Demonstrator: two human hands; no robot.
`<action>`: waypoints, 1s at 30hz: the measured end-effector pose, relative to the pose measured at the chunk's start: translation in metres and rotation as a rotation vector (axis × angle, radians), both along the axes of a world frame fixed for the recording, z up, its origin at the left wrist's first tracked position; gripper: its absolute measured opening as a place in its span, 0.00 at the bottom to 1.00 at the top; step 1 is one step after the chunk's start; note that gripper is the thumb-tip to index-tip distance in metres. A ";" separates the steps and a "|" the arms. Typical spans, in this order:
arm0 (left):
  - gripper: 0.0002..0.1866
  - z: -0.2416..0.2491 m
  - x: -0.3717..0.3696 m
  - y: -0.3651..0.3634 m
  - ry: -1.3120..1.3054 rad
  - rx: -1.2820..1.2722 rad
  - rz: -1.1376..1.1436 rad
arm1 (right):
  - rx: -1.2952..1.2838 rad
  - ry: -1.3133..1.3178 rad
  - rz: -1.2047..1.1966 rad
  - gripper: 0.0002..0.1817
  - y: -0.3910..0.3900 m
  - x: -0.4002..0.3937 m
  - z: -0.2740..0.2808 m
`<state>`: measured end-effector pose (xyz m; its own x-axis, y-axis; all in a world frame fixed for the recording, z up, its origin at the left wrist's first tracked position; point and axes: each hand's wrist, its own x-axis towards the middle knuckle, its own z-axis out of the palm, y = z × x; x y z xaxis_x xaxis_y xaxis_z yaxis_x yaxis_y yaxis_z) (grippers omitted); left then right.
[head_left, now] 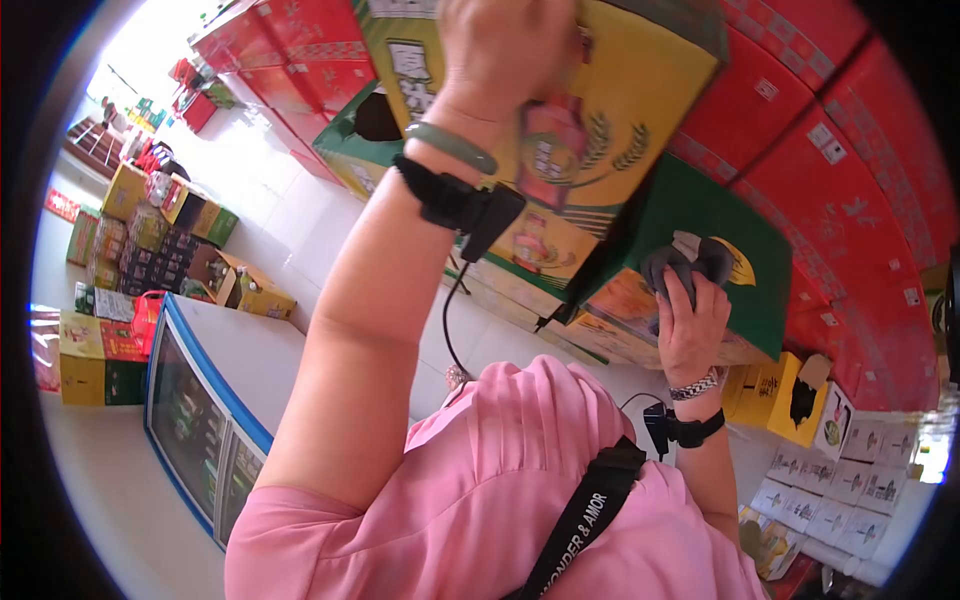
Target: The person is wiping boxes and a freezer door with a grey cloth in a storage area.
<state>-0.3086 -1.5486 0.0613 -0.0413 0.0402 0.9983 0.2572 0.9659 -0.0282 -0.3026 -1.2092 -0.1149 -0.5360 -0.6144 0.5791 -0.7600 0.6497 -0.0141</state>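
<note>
My left hand [508, 48] is at the top edge of the view, over the face of a yellow and green carton [640, 75] printed with a bottle and wheat ears. The hand is blurred and partly cut off, so its fingers cannot be made out. A green bangle [450, 147] and a black strap with a small device are on that wrist. My right hand [695, 325] is closed on a bunched dark grey cloth [688, 268], pressed against a green carton [745, 300] below the yellow one. A woven band and another black strapped device are on the right wrist.
Red cartons [850, 190] are stacked along the right and behind. A glass-fronted display freezer [240, 350] stands at the left, near piled goods [150, 240]. An opened yellow box [775, 395] and white cartons [845, 480] are at the lower right. Cables hang from both wrist devices.
</note>
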 end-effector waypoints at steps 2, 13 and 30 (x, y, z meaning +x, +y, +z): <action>0.06 0.003 0.006 0.007 -0.021 0.020 -0.028 | -0.029 -0.061 0.073 0.23 -0.022 0.003 0.005; 0.08 0.008 0.021 -0.011 -0.118 -0.016 -0.254 | -0.713 -0.286 0.239 0.17 -0.100 0.035 0.083; 0.07 0.003 0.020 -0.038 -0.147 -0.147 -0.243 | 0.051 0.319 0.224 0.21 -0.203 0.008 -0.008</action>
